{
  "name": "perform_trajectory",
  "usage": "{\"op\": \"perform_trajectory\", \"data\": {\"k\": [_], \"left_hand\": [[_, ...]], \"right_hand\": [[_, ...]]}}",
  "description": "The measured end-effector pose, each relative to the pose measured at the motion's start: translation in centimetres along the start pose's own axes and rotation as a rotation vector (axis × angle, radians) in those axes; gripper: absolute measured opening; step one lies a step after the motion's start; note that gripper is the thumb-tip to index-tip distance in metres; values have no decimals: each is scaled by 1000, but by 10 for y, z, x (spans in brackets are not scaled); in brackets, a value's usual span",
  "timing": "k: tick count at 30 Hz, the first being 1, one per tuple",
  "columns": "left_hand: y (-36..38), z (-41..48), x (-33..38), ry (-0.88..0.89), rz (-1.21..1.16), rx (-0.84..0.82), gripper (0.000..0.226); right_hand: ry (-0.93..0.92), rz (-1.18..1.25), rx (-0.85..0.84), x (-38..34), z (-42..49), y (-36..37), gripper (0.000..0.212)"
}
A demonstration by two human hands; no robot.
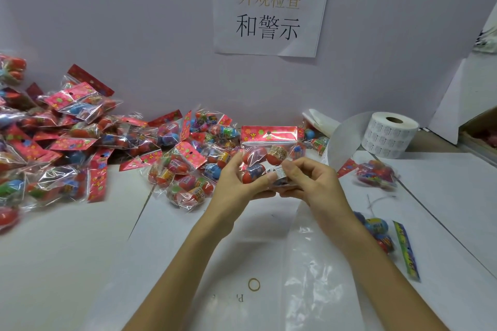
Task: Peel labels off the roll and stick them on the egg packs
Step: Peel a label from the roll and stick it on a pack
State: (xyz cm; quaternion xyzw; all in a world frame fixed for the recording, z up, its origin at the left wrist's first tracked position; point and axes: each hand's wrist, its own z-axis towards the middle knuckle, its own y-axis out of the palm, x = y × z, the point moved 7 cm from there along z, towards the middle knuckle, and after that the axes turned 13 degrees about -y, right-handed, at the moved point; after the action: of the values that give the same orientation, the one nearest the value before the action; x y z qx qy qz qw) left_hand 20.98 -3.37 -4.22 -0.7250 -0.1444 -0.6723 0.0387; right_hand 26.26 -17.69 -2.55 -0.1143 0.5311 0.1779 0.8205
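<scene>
I hold one egg pack (265, 152) upright in front of me, a clear bag of red eggs with a pink flowered header card. My left hand (236, 183) grips its left side, thumb across the front. My right hand (309, 180) holds the right lower side, and its thumb presses a small white label (278, 171) onto the bag's front. The label roll (388, 134) stands at the back right of the white table, with its backing strip curling out to the left.
A big heap of egg packs (80, 148) covers the left and middle back of the table. One pack (375, 173) lies right of my hands and another with a green header (384, 234) near my right forearm. A clear plastic sheet (309, 263) lies under my arms. A cardboard box (481, 131) sits far right.
</scene>
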Motion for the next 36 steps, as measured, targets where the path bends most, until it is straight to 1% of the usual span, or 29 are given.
{"op": "perform_trajectory", "data": {"k": [4, 7, 9, 11, 12, 16, 22, 25, 30, 32, 36], "left_hand": [[-2, 0, -1, -3, 9, 31, 54], [-1, -2, 1, 3, 27, 37, 69], [-1, -3, 1, -5, 45, 38, 74], [-1, -2, 0, -15, 57, 28, 70], [-1, -1, -1, -21, 62, 29, 67], [-3, 0, -4, -28, 75, 42, 62], [-3, 1, -5, -39, 85, 68, 62], [-4, 2, -4, -33, 103, 77, 67], [-4, 2, -5, -42, 62, 70, 58], [-4, 2, -5, -44, 55, 71, 55], [-2, 0, -5, -54, 45, 60, 56]], "right_hand": [[26, 9, 18, 2, -1, 0, 26], [-41, -63, 14, -4, -1, 1, 33], [-55, -74, -6, -6, 0, 1, 24], [-61, -66, -32, -6, 0, 0, 12], [-63, -67, -46, -7, 0, 0, 10], [-48, -44, -61, -5, 1, -1, 13], [-81, -88, -45, -3, 1, 1, 12], [-95, -114, -52, -3, 1, 2, 19], [-90, -86, -100, -4, 2, 0, 31], [-88, -97, -113, -3, 2, 0, 33], [-77, -112, -121, -2, 2, 0, 33]]}}
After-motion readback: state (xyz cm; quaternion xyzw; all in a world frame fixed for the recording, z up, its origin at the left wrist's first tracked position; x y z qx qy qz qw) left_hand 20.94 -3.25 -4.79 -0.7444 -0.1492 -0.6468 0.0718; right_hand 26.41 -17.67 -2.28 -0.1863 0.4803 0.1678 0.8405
